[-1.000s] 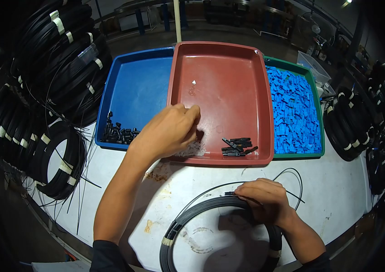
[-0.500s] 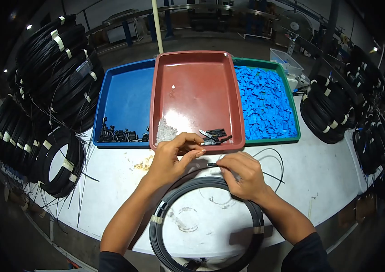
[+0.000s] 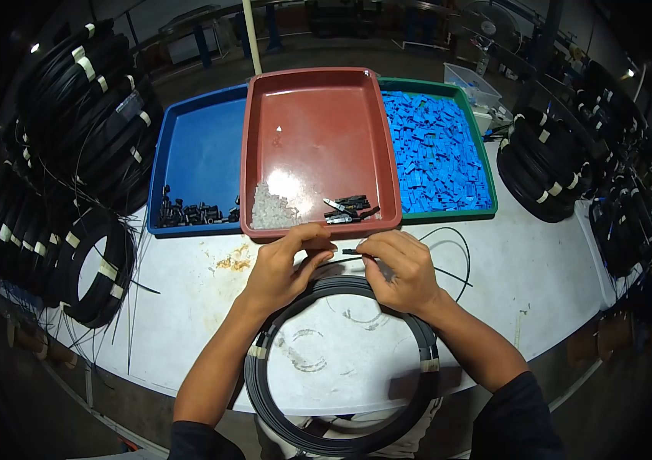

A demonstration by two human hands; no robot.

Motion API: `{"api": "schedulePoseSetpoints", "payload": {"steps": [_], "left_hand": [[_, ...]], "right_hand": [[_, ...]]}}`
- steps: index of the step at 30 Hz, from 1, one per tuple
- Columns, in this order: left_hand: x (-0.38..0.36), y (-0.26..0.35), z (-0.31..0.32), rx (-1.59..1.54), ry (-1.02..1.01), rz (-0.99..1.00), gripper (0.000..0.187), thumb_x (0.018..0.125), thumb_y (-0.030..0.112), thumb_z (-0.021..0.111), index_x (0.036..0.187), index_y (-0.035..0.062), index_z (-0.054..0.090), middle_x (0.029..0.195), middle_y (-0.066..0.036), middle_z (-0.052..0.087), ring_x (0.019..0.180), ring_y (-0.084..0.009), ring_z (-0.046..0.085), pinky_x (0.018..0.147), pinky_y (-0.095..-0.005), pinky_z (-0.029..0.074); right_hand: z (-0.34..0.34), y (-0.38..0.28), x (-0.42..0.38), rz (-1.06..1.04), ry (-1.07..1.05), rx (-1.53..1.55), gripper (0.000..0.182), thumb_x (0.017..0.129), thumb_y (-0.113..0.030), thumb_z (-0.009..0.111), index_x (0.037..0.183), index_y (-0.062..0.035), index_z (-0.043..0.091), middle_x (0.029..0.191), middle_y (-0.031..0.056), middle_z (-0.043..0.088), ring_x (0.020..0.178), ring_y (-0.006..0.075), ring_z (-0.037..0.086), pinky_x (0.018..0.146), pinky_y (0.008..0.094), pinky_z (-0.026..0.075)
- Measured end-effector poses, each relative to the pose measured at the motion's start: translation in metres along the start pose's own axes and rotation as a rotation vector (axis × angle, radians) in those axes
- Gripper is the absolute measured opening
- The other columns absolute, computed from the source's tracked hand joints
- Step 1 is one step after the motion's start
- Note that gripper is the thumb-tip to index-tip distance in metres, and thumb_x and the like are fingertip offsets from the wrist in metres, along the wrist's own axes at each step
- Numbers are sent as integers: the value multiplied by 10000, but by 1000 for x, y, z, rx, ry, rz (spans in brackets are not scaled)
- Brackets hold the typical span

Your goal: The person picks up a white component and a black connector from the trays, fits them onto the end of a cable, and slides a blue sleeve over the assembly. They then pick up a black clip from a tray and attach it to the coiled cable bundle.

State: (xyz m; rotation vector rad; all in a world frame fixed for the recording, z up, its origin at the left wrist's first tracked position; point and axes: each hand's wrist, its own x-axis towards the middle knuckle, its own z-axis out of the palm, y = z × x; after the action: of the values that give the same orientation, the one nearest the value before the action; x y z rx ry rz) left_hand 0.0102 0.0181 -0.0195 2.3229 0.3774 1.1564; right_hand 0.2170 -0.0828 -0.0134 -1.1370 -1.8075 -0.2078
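You've got a bright table (image 3: 541,253) vs. a dim bkgd w/ small lamps (image 3: 34,47). Strong glare on your red tray (image 3: 326,130), dark shadow low on the table. Fisheye curves your edges, corners near-black; far bkgd's soft.

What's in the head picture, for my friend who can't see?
A left hand and right hand, which pinches a black part, nearly meet by a cable ring. Behind are a blue tray with black bits, a red tray with whitish bits and black pieces, and a green tray of blue bits.
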Motion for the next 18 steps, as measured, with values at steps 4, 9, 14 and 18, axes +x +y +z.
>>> {"api": "schedulePoseSetpoints", "payload": {"steps": [4, 9, 14, 18], "left_hand": [[-1, 0, 0, -37, -25, 19, 366, 868, -88, 749, 1168, -15, 552, 1038, -132, 715, 977, -236, 761, 848, -317, 628], [-4, -5, 2, -34, -16, 0, 383, 881, -38, 748, 1215, 25, 572, 1042, -150, 742, 945, -255, 766, 801, -332, 618], [-3, -4, 2, -73, -17, 22, 356, 882, -35, 749, 1194, 20, 585, 1054, -151, 736, 938, -255, 767, 779, -339, 624], [-3, -2, 1, -63, -19, 26, 328, 877, -76, 736, 1153, -9, 573, 1037, -144, 717, 957, -251, 766, 813, -335, 640]], "right_hand": [[1, 0, 2, -12, 4, 20, 204, 726, 49, 687, 924, -1, 705, 885, 144, 703, 776, 314, 686, 713, 389, 550], [2, 0, 1, -17, -8, 7, 196, 730, 43, 691, 918, -8, 703, 879, 132, 696, 764, 305, 677, 695, 382, 544], [1, 1, 1, -19, -36, 22, 205, 724, 43, 693, 924, -4, 704, 859, 129, 679, 758, 300, 674, 693, 385, 544], [1, 1, 1, -24, -50, 38, 210, 728, 59, 688, 928, 0, 705, 851, 126, 673, 757, 297, 673, 692, 387, 545]]}}
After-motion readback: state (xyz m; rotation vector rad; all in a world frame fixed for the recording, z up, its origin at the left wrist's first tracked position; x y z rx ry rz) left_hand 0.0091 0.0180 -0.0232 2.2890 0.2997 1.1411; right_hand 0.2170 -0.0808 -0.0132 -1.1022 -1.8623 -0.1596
